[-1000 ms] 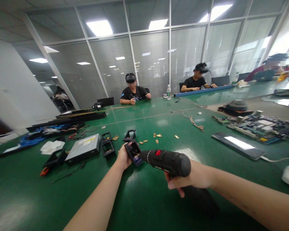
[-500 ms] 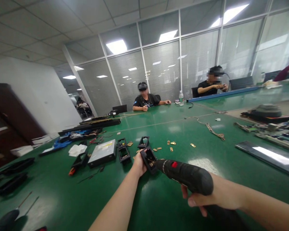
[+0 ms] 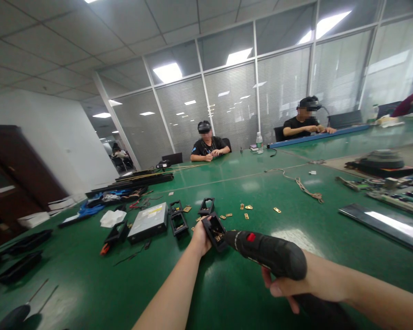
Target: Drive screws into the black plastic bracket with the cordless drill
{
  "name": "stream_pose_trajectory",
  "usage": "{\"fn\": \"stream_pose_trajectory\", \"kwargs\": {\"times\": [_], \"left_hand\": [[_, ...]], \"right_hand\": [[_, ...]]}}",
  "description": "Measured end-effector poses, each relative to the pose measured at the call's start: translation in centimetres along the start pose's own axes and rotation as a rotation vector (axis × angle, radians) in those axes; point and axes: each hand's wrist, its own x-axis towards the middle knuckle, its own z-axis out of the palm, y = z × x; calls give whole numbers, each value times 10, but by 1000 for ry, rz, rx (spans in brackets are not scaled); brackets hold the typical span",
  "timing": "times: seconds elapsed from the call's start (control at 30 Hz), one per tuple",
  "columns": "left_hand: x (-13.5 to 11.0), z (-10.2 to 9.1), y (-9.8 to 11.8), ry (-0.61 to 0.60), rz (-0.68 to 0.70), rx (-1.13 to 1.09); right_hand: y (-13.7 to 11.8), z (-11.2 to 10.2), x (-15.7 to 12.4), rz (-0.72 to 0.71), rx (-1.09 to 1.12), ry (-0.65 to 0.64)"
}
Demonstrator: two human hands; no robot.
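My left hand (image 3: 200, 236) grips a small black open-frame part (image 3: 214, 232) with brass pieces inside, held just above the green table (image 3: 227, 293). My right hand (image 3: 298, 288) is wrapped round the handle of a black electric screwdriver (image 3: 266, 252) with a red switch. Its tip points into the part. Several small brass plates (image 3: 248, 207) lie on the table just beyond.
Left of my hands lie two more black frames (image 3: 177, 219), a third frame (image 3: 206, 206), a silver optical drive (image 3: 148, 222), white tissue (image 3: 112, 218) and black trays. A dark slab (image 3: 382, 221) and circuit boards (image 3: 395, 192) lie right. Two people sit across the table.
The view has tilted up and swung left, so a dark cabinet shows at the left. Both hands keep their hold, with the screwdriver tip still at the part.
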Motion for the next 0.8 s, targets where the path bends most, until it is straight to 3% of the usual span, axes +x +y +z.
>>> {"fn": "stream_pose_trajectory", "kwargs": {"times": [0.8], "left_hand": [[1, 0, 5, -47, -9, 52]], "right_hand": [[-6, 3, -2, 43, -44, 30]]}}
